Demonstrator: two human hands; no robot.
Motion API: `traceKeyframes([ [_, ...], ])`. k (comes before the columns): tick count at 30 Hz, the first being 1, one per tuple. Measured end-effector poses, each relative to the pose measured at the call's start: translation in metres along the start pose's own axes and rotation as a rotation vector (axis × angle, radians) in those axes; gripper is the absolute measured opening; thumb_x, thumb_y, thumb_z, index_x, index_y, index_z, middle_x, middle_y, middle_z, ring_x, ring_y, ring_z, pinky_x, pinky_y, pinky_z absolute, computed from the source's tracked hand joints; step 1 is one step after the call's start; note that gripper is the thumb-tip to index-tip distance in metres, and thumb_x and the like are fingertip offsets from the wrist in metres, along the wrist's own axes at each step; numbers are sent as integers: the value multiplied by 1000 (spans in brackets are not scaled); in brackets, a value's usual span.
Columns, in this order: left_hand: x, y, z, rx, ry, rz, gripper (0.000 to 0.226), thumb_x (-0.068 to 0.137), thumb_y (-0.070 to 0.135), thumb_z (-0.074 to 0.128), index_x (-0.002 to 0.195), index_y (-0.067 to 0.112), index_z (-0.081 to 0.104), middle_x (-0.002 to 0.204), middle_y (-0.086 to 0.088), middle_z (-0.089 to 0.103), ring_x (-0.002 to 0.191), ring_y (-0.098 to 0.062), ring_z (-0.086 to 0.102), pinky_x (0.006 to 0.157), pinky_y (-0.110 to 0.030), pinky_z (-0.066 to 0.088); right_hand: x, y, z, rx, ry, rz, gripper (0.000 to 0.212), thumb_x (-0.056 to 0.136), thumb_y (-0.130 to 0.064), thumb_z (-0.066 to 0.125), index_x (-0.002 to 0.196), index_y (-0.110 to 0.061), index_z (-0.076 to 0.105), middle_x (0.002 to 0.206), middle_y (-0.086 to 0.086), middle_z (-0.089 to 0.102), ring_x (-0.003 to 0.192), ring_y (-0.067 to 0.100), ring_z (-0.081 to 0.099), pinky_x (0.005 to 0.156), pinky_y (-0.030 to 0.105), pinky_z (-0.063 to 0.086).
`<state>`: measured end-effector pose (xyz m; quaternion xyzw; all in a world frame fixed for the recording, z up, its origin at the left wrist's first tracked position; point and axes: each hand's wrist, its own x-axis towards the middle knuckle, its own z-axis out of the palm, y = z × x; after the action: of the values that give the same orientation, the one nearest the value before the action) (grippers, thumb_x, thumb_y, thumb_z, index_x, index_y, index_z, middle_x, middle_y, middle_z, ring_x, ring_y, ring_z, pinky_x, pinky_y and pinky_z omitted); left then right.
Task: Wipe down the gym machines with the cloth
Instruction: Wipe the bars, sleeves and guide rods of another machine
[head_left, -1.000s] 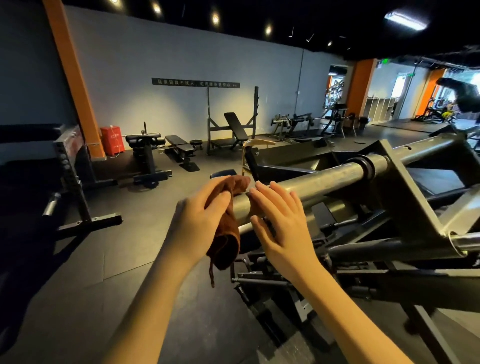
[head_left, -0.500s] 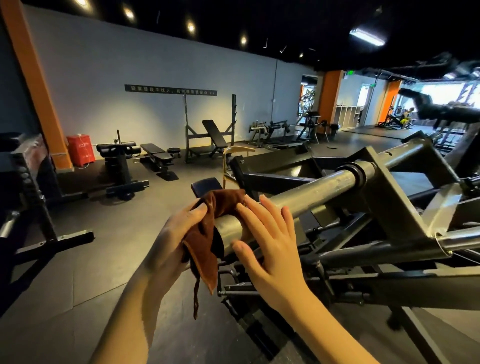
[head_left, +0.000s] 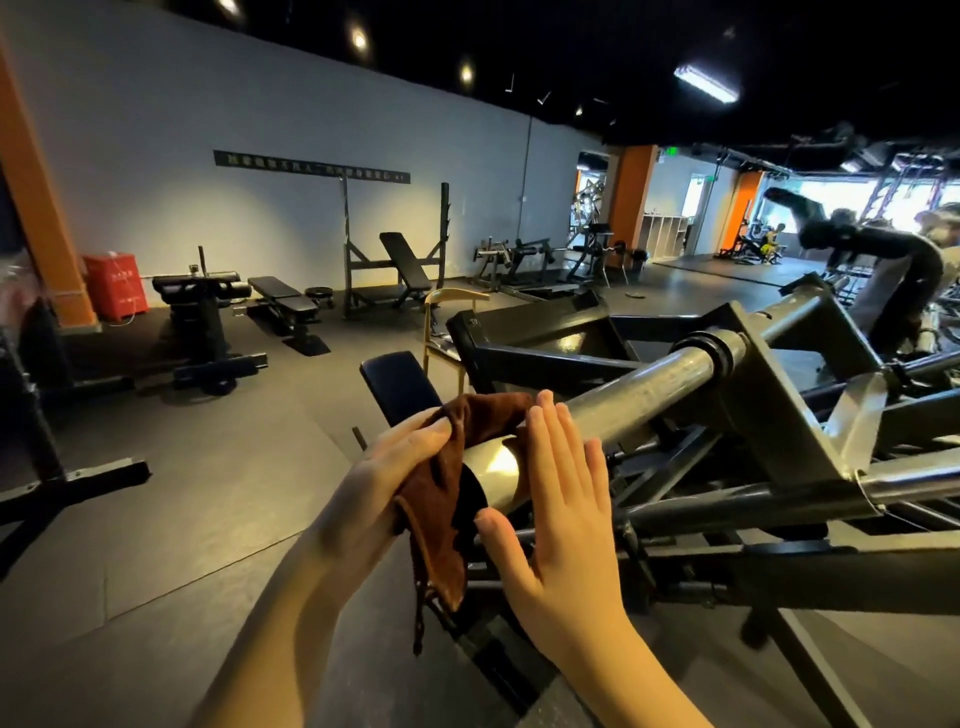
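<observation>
A brown cloth (head_left: 447, 499) is draped over the near end of a thick steel bar (head_left: 639, 395) that sticks out of a dark machine frame (head_left: 789, 431). My left hand (head_left: 384, 483) grips the cloth against the bar's end, with the cloth's tail hanging down. My right hand (head_left: 561, 525) lies flat with straight fingers against the near side of the bar, its fingertips touching the cloth's upper edge and its thumb under the bar's end.
A blue padded seat (head_left: 400, 384) and a wooden chair (head_left: 447, 332) stand just beyond the bar. Benches (head_left: 283, 304), a rack (head_left: 395, 260) and a red box (head_left: 115, 286) line the far wall. A black stand (head_left: 47, 467) is at left. A person bends over far right.
The view has swung left and closer. Both hands have slid toward the bar's near end, and the cloth now hangs lower over that end.
</observation>
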<state>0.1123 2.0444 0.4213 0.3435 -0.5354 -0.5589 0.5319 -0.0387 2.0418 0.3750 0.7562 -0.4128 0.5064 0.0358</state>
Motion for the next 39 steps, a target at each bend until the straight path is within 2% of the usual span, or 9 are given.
traceKeyframes([
  [6, -4, -12, -4, -95, -20, 15, 34, 83, 30, 43, 109, 15, 59, 85, 3, 74, 78, -12, 71, 62, -19, 55, -8, 0, 3, -112, 15, 4, 68, 100, -62, 21, 153, -22, 10, 162, -3, 13, 150, 14, 8, 118, 43, 7],
  [11, 12, -19, -14, -155, -79, 30, 34, 85, 27, 55, 113, 10, 62, 99, -8, 71, 88, -19, 69, 71, -25, 57, -5, 1, -3, -177, 30, -7, 62, 100, -60, 24, 149, -22, 30, 157, -5, 27, 148, 12, 16, 117, 43, 13],
  [16, 37, -32, -33, -76, -123, 97, 30, 92, 29, 54, 115, 10, 60, 97, -8, 68, 87, -20, 67, 74, -28, 56, -8, -35, -8, -392, 199, -169, 35, 98, -40, 44, 123, -19, 56, 132, 6, 55, 124, 21, 47, 103, 38, 36],
  [19, 60, -41, -54, 7, -195, 143, 28, 94, 30, 49, 111, 11, 59, 89, -4, 65, 79, -14, 65, 67, -22, 53, -8, -57, 23, -552, 239, -246, 28, 92, -30, 51, 106, -17, 71, 118, 6, 67, 116, 21, 52, 97, 38, 39],
  [23, 105, -53, -91, 60, -260, 156, 19, 98, 22, 42, 102, 15, 59, 75, 6, 65, 71, -7, 63, 62, -18, 49, 0, -64, 77, -646, 436, -207, 23, 89, -22, 56, 93, -16, 78, 112, 2, 71, 113, 16, 59, 99, 34, 41],
  [28, 164, -53, -137, 55, -374, 137, 21, 101, 18, 42, 110, 17, 61, 94, -6, 66, 84, -17, 66, 74, -25, 54, 40, -69, 162, -759, 443, 53, 27, 89, -26, 53, 96, -15, 76, 111, 3, 71, 105, 17, 65, 96, 38, 43],
  [31, 194, -52, -142, 82, -513, 109, 22, 102, 19, 42, 114, 19, 60, 104, -8, 67, 90, -14, 68, 75, -21, 54, 62, -67, 173, -915, 512, 233, 29, 91, -26, 51, 99, -11, 74, 110, 6, 71, 102, 19, 65, 95, 40, 43],
  [35, 218, -52, -123, 54, -695, 67, 24, 102, 20, 44, 120, 20, 60, 113, -11, 66, 103, -23, 66, 91, -35, 54, 83, -73, 169, -1188, 540, 477, 32, 89, -25, 49, 105, -7, 71, 113, 11, 69, 103, 24, 63, 100, 37, 36],
  [39, 217, -50, -87, -71, -836, 95, 22, 102, 13, 45, 114, 20, 62, 104, -3, 69, 95, -12, 67, 78, -20, 52, 94, -75, 161, -1418, 577, 597, 32, 91, -22, 49, 107, -3, 69, 113, 15, 68, 104, 30, 64, 98, 41, 41],
])
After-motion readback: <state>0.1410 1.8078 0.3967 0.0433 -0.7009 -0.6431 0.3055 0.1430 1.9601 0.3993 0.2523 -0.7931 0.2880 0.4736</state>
